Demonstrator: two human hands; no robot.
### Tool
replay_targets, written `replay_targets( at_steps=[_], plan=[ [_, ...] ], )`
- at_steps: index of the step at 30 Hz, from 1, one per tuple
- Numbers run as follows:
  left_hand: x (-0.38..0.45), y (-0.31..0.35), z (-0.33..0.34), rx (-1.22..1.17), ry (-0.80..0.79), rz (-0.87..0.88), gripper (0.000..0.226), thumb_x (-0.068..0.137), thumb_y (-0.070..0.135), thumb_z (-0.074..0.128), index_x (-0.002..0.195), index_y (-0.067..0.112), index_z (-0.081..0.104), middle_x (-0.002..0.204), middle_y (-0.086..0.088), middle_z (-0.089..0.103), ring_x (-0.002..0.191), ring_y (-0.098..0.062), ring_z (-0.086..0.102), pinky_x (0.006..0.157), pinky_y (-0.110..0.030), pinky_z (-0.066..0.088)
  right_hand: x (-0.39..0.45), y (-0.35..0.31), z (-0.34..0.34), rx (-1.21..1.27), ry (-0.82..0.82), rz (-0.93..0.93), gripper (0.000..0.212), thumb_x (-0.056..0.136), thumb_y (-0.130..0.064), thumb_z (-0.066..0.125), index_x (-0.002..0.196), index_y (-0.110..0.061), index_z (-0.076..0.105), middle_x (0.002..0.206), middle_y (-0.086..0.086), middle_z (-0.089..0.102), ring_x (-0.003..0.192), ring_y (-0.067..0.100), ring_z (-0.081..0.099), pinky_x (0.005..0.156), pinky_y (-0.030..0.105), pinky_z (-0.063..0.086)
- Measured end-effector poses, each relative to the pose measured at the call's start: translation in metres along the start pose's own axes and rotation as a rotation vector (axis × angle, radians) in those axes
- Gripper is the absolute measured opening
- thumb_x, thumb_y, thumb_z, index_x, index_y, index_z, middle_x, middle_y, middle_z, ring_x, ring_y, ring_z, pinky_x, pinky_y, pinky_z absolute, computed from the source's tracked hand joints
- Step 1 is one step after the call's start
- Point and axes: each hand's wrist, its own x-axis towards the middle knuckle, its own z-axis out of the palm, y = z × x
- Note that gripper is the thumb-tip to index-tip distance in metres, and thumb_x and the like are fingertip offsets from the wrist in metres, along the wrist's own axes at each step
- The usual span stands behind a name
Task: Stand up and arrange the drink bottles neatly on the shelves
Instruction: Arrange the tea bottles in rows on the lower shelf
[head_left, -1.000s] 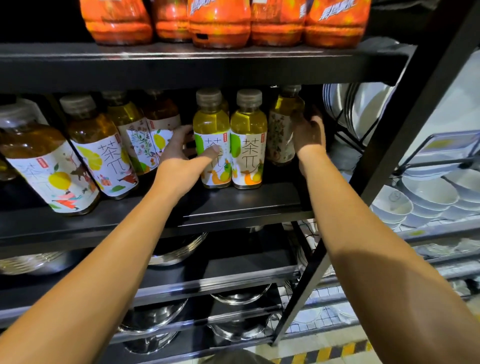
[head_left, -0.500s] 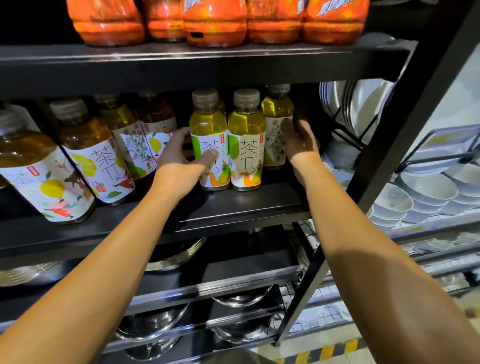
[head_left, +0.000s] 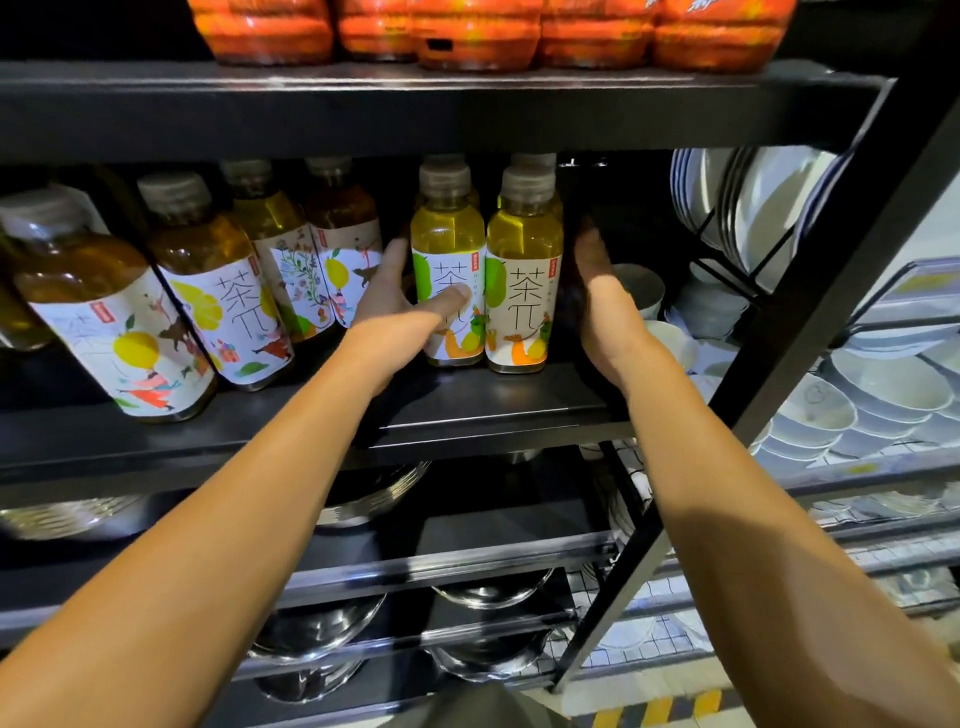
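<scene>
Two green tea bottles stand side by side at the front of the black middle shelf. My left hand grips the left bottle, thumb across its label and fingers round its left side. My right hand lies flat with straight fingers against the right side of the right bottle, reaching toward the back. The cap of a third bottle shows directly behind the right one; its body is hidden.
Several amber tea bottles lean in rows on the left of the same shelf. Orange drink bottles line the shelf above. White plates and bowls fill racks past the black post. Metal bowls sit below.
My right hand slid the rightmost bottle leftward and back, so it now stands behind the right front bottle. The hand has come off it and flattened. My left hand kept its grip.
</scene>
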Motion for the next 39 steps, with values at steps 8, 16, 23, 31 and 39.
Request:
replay_targets(
  at_steps=[8, 16, 23, 31, 39],
  plan=[
    [0.011, 0.007, 0.004, -0.063, -0.001, -0.042, 0.03, 0.087, 0.019, 0.072, 0.107, 0.025, 0.051, 0.105, 0.006, 0.068, 0.094, -0.006, 0.068, 0.073, -0.019, 0.052, -0.005, 0.006, 0.012, -0.257, -0.105, -0.217, 0.074, 0.079, -0.029, 0.076, 0.142, -0.039, 0.037, 0.124, -0.011, 0.063, 0.113, 0.011, 0.06, 0.09, 0.029, 0.053],
    [0.012, 0.01, 0.01, -0.096, -0.022, -0.054, 0.055, 0.071, 0.012, 0.081, 0.114, 0.02, 0.048, 0.102, 0.003, 0.067, 0.092, -0.013, 0.067, 0.074, -0.024, 0.053, 0.026, 0.003, 0.011, -0.115, -0.22, -0.238, 0.082, 0.079, -0.019, 0.078, 0.147, -0.031, 0.034, 0.137, -0.008, 0.057, 0.126, 0.017, 0.054, 0.104, 0.042, 0.046],
    [0.024, 0.009, 0.016, -0.138, -0.046, -0.039, 0.043, 0.072, 0.001, 0.075, 0.1, 0.024, 0.053, 0.099, 0.0, 0.071, 0.098, -0.019, 0.069, 0.094, -0.044, 0.054, 0.041, -0.005, 0.021, 0.005, -0.315, -0.203, 0.087, 0.062, -0.011, 0.072, 0.143, -0.017, 0.039, 0.132, 0.007, 0.061, 0.12, 0.023, 0.06, 0.099, 0.041, 0.049],
    [0.037, 0.008, 0.016, -0.111, -0.143, -0.059, 0.035, 0.071, 0.012, 0.073, 0.105, 0.009, 0.067, 0.104, -0.013, 0.074, 0.099, -0.03, 0.071, 0.093, -0.054, 0.053, 0.063, -0.005, 0.014, -0.035, -0.352, -0.191, 0.073, 0.084, 0.004, 0.065, 0.146, -0.02, 0.036, 0.132, 0.004, 0.062, 0.12, 0.02, 0.059, 0.103, 0.043, 0.047],
    [0.038, -0.004, 0.012, -0.106, -0.112, -0.077, 0.045, 0.093, 0.025, 0.065, 0.129, 0.013, 0.042, 0.117, -0.001, 0.066, 0.107, -0.014, 0.066, 0.093, -0.035, 0.054, 0.065, 0.005, 0.031, 0.127, -0.187, -0.203, 0.065, 0.092, -0.018, 0.059, 0.15, -0.026, 0.031, 0.133, 0.002, 0.06, 0.117, 0.02, 0.06, 0.098, 0.04, 0.049]
  ],
)
